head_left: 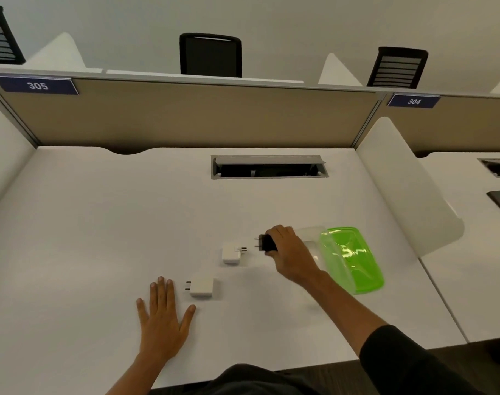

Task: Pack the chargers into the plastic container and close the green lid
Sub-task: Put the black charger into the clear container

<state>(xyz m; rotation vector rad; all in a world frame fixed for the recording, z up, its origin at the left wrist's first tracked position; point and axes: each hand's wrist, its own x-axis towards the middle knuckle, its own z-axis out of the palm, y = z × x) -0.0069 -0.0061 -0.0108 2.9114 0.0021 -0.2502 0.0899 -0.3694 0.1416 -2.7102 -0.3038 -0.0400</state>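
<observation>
Right hand (290,253) had its grip pinched round the black charger (267,243), prongs sticking out to the left, just beside the clear plastic container (311,238). The green lid (353,259) was off, leaning over the container's right side. Left hand (163,317) was flat on the white worktop (100,223), fingers spread, holding nothing. Two white chargers were loose: one (203,287) just right of its fingertips, the other (232,253) between that and the black one

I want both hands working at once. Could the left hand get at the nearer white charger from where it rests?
Probably yes. The left hand lies flat on the desk, and the nearer white charger sits just beside its fingertips with nothing between them.
</observation>
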